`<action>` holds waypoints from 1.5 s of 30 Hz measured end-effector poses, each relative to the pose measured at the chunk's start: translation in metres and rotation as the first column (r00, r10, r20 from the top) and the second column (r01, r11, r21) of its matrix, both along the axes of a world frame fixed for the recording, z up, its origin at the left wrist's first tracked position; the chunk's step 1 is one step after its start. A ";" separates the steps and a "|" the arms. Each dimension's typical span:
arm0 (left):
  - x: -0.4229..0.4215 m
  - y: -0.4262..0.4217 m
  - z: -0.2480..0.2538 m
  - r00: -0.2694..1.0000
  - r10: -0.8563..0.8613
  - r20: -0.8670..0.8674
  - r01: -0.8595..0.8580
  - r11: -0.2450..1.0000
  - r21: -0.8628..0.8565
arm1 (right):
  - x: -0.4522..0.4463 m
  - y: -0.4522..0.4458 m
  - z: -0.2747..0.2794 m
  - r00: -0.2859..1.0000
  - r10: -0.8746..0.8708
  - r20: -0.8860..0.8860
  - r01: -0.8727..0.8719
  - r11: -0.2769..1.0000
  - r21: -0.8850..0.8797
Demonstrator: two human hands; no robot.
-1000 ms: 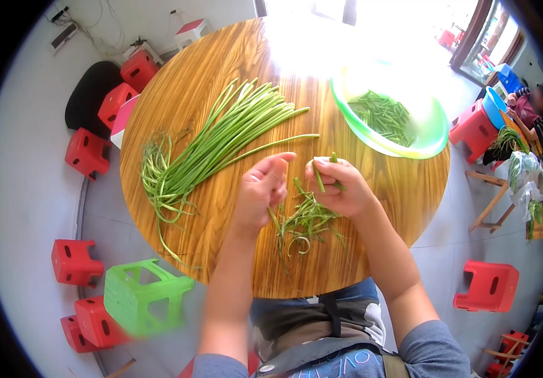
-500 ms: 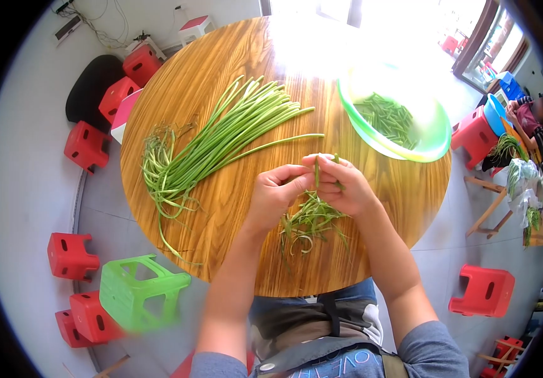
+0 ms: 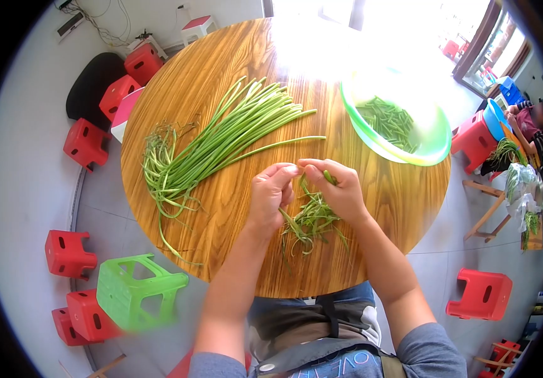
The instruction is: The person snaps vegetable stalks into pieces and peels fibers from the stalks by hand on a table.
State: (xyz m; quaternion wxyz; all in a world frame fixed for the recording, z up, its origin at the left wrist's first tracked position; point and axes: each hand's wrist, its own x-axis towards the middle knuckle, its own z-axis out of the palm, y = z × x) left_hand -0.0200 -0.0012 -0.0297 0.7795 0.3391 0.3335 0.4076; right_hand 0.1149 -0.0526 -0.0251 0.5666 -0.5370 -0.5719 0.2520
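My left hand [image 3: 272, 194] is closed, thumb and finger pinched together. A thin green strand shows at its lower edge, apparently a garlic scape held in it. Close beside it, my right hand [image 3: 339, 189] is closed around short garlic scape pieces [image 3: 329, 177], one end poking out above the fingers. The two hands' fingertips nearly meet, hiding what lies between them. Beneath them is a small heap of stringy scape tips [image 3: 314, 217]. Long garlic scapes [image 3: 227, 138] lie in a bundle to the left. Cut pieces [image 3: 388, 120] fill part of a green basin [image 3: 372, 143] at the upper right.
Everything rests on a round wooden table [image 3: 404, 208]. A green stool [image 3: 126, 293] and several red stools [image 3: 69, 255] stand at the left. Another red stool [image 3: 482, 295] is at the right. Farther right, a person [image 3: 526, 126] sits by a blue basin [image 3: 493, 118].
My fingertips have drawn together; the upright scape piece between them no longer shows. The left hand has turned slightly, and a green strand now appears below it.
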 end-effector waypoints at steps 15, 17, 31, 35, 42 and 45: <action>0.002 -0.002 0.004 0.889 -0.153 -0.431 0.266 0.940 0.215 | 0.073 -0.008 0.082 0.815 -0.450 -0.365 0.483 0.875 -0.001; 0.003 -0.001 -0.004 0.909 -0.155 -0.387 0.241 0.953 0.186 | 0.116 0.009 0.079 0.794 -0.608 -0.028 0.609 0.793 0.036; -0.004 0.003 0.005 0.962 -0.090 -0.259 0.150 0.963 0.225 | 0.009 -0.002 0.047 0.964 0.092 0.250 -0.103 0.994 0.029; -0.012 -0.004 0.016 0.958 -0.285 0.037 0.285 0.959 0.015 | 0.011 -0.001 0.026 0.996 0.083 0.037 -0.075 0.982 -0.175; -0.020 0.007 0.016 0.928 -0.342 0.148 0.345 0.939 0.003 | 0.033 -0.011 0.006 0.720 -0.317 0.617 0.192 0.946 0.262; -0.020 0.005 0.019 0.917 -0.388 0.093 0.387 0.922 0.020 | 0.017 -0.014 0.021 0.930 -0.209 0.302 0.238 0.969 -0.063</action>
